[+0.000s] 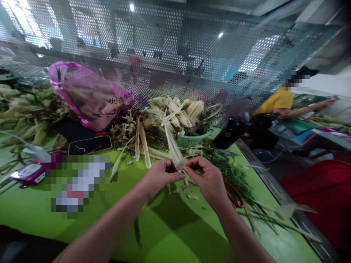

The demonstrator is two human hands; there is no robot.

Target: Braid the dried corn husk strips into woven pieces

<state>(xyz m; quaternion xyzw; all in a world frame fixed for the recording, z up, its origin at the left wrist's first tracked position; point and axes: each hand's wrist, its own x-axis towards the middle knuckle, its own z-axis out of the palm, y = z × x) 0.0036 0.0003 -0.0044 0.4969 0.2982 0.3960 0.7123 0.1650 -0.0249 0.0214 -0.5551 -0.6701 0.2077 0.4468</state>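
A pale, dry corn husk (172, 144) stands up between my hands over the green table. My left hand (161, 176) pinches its lower end between thumb and fingers. On the other side, my right hand (204, 179) has thumb and forefinger pinched at the husk's bottom edge. Just behind the husk, a green plastic basket (196, 140) holds a heap of dried corn husks (183, 115). Loose husk strips (142, 142) lie left of the basket. Near my right wrist is a red-handled tool (236, 195), partly hidden, beside green feathery sprigs (236, 175).
On the left are a pink plastic bag (93, 98), a phone (90, 145), a purple device (34, 171) and piled husks (33, 117). A black object (233, 131) stands at the table's right edge. A perforated metal screen (164, 47) rises behind. A person in yellow (278, 100) sits at right.
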